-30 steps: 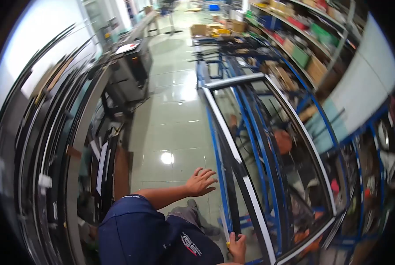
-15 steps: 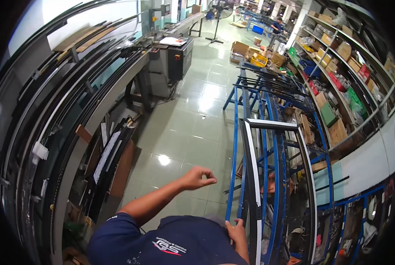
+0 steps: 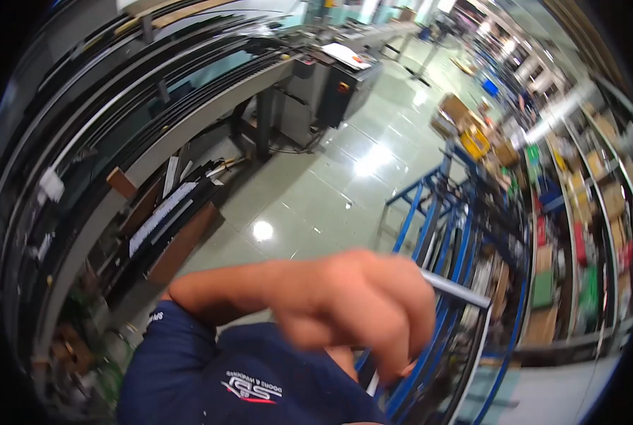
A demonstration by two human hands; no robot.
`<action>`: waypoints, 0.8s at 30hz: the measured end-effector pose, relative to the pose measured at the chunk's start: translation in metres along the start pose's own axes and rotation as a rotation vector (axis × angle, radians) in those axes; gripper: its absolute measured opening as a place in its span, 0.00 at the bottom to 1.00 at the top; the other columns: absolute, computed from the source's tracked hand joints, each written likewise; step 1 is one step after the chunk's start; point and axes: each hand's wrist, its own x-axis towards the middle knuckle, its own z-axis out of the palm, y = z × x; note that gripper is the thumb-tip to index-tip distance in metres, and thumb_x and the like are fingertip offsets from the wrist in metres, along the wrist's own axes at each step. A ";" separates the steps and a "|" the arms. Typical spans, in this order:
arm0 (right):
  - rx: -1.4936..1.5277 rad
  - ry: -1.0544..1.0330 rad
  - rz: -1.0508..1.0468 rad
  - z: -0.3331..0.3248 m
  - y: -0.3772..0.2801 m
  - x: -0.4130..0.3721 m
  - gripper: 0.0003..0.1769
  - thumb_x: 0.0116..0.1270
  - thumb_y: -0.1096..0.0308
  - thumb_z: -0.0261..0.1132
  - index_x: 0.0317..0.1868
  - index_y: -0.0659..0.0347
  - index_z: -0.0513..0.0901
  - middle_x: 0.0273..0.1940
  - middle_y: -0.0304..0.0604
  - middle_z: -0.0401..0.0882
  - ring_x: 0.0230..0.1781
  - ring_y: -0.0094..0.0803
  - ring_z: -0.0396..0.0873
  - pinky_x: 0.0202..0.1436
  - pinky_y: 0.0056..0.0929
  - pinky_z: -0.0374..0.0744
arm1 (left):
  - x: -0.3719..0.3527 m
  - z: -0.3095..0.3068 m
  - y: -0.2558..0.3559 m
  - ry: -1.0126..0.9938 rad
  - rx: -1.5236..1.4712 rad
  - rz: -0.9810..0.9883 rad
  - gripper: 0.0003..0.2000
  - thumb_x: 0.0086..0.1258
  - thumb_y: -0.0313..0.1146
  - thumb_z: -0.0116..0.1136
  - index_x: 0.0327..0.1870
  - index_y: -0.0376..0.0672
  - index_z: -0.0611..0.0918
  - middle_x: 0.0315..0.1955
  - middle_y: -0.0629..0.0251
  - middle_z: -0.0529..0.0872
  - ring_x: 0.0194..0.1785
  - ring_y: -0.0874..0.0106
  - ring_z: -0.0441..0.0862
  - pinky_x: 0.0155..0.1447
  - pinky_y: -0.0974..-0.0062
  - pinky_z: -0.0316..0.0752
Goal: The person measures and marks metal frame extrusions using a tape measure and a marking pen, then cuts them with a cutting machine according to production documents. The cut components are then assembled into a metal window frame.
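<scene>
My left hand is raised close to the camera, over the front of my dark blue shirt. Its fingers curl downward and are blurred. Whatever they hold, if anything, is hidden from me. Behind it shows a small patch of skin of my right arm or hand; the fingers there are covered. A rectangular black and white frame lies on the blue metal rack to the right. My left hand and arm cover much of the frame's near side.
Long dark profiles fill the rack on the left. A grey machine cabinet stands ahead. Shelves with boxes line the right side. Cardboard boxes and a yellow bin sit on the floor beyond the blue rack.
My left hand has risen toward the camera and moved right. My view has tilted and turned left, and my right hand, seen earlier beside the frame, is now mostly covered.
</scene>
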 end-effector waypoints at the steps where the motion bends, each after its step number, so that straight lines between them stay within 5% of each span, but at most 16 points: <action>1: -0.174 0.004 0.034 -0.050 -0.058 0.013 0.38 0.71 0.38 0.70 0.68 0.60 0.78 0.50 0.64 0.89 0.56 0.61 0.87 0.59 0.49 0.82 | 0.000 -0.027 -0.029 0.026 0.199 -0.076 0.10 0.81 0.28 0.53 0.47 0.44 0.88 0.41 0.62 0.87 0.43 0.60 0.85 0.56 0.61 0.74; 3: -0.179 -0.100 0.075 -0.086 -0.061 0.090 0.38 0.67 0.37 0.74 0.63 0.60 0.82 0.46 0.61 0.90 0.49 0.55 0.89 0.54 0.43 0.84 | -0.025 -0.087 -0.096 0.037 0.752 -0.442 0.10 0.76 0.24 0.57 0.51 0.45 0.87 0.44 0.59 0.87 0.49 0.56 0.83 0.55 0.59 0.74; 6: -0.331 -0.194 -0.036 -0.151 -0.107 0.188 0.46 0.56 0.32 0.79 0.64 0.58 0.82 0.47 0.57 0.90 0.51 0.50 0.89 0.56 0.44 0.84 | -0.162 -0.164 -0.190 -0.076 1.298 -1.218 0.18 0.80 0.46 0.57 0.65 0.53 0.84 0.47 0.55 0.87 0.54 0.50 0.84 0.58 0.51 0.78; 8: -0.422 -0.234 -0.100 -0.197 -0.151 0.240 0.44 0.56 0.33 0.79 0.62 0.58 0.82 0.48 0.56 0.89 0.54 0.49 0.88 0.58 0.45 0.83 | -0.269 -0.208 -0.219 -0.525 1.015 -2.077 0.31 0.73 0.63 0.59 0.70 0.53 0.83 0.66 0.55 0.86 0.68 0.53 0.83 0.71 0.51 0.75; 9: -0.409 -0.218 -0.126 -0.215 -0.171 0.265 0.43 0.56 0.35 0.80 0.62 0.58 0.82 0.49 0.56 0.89 0.54 0.50 0.88 0.59 0.45 0.83 | -0.342 -0.214 -0.217 -0.370 0.920 -2.064 0.34 0.72 0.66 0.59 0.67 0.48 0.85 0.66 0.52 0.86 0.69 0.50 0.82 0.72 0.50 0.76; 12: -0.367 -0.173 -0.226 -0.256 -0.203 0.346 0.40 0.56 0.41 0.81 0.62 0.57 0.82 0.51 0.55 0.89 0.56 0.50 0.87 0.60 0.45 0.83 | -0.499 -0.173 -0.201 0.706 0.694 -1.844 0.27 0.76 0.53 0.61 0.66 0.42 0.84 0.64 0.48 0.86 0.66 0.56 0.85 0.67 0.61 0.80; 14: -0.315 -0.146 -0.332 -0.269 -0.200 0.407 0.37 0.55 0.46 0.82 0.61 0.56 0.82 0.53 0.54 0.88 0.56 0.50 0.87 0.61 0.45 0.83 | -0.563 -0.125 -0.193 1.703 0.438 -1.926 0.21 0.79 0.44 0.60 0.63 0.40 0.85 0.47 0.55 0.90 0.43 0.66 0.86 0.47 0.65 0.82; 15: -0.288 -0.143 -0.347 -0.272 -0.197 0.432 0.36 0.56 0.49 0.82 0.61 0.56 0.82 0.53 0.54 0.88 0.56 0.50 0.87 0.61 0.45 0.83 | -0.572 -0.109 -0.186 1.930 0.335 -2.160 0.19 0.78 0.39 0.58 0.64 0.40 0.85 0.48 0.53 0.90 0.42 0.64 0.86 0.50 0.64 0.83; 16: -0.266 -0.135 -0.368 -0.274 -0.196 0.459 0.34 0.57 0.51 0.81 0.62 0.56 0.83 0.53 0.53 0.89 0.56 0.50 0.87 0.61 0.45 0.83 | -0.567 -0.099 -0.163 0.868 0.366 -2.561 0.18 0.76 0.40 0.58 0.59 0.39 0.86 0.50 0.53 0.91 0.51 0.58 0.86 0.56 0.60 0.81; 17: -0.246 -0.129 -0.386 -0.277 -0.194 0.481 0.33 0.58 0.54 0.81 0.62 0.56 0.83 0.53 0.53 0.89 0.56 0.50 0.87 0.62 0.44 0.83 | -0.566 -0.095 -0.145 -0.150 0.608 -2.494 0.17 0.74 0.40 0.58 0.54 0.38 0.86 0.53 0.54 0.92 0.60 0.51 0.87 0.62 0.56 0.80; 21: -0.258 -0.207 -0.173 -0.289 -0.197 0.555 0.28 0.63 0.58 0.78 0.63 0.56 0.84 0.54 0.52 0.90 0.57 0.50 0.88 0.62 0.43 0.83 | -0.510 -0.129 -0.216 0.657 0.228 -2.238 0.28 0.77 0.45 0.46 0.71 0.35 0.78 0.69 0.37 0.80 0.75 0.50 0.78 0.76 0.49 0.71; 23: -0.241 -0.256 -0.113 -0.295 -0.197 0.591 0.27 0.65 0.59 0.77 0.63 0.56 0.85 0.54 0.51 0.90 0.57 0.50 0.88 0.62 0.41 0.83 | -0.476 -0.201 -0.307 1.766 -0.194 -2.253 0.27 0.79 0.47 0.43 0.66 0.35 0.78 0.62 0.43 0.85 0.63 0.50 0.87 0.61 0.47 0.81; 24: -0.219 -0.233 -0.122 -0.308 -0.210 0.612 0.26 0.65 0.59 0.75 0.63 0.55 0.84 0.54 0.53 0.90 0.57 0.52 0.88 0.61 0.43 0.84 | -0.527 -0.227 -0.359 1.844 -0.254 -2.235 0.23 0.78 0.47 0.45 0.54 0.36 0.84 0.54 0.42 0.87 0.52 0.52 0.91 0.52 0.48 0.82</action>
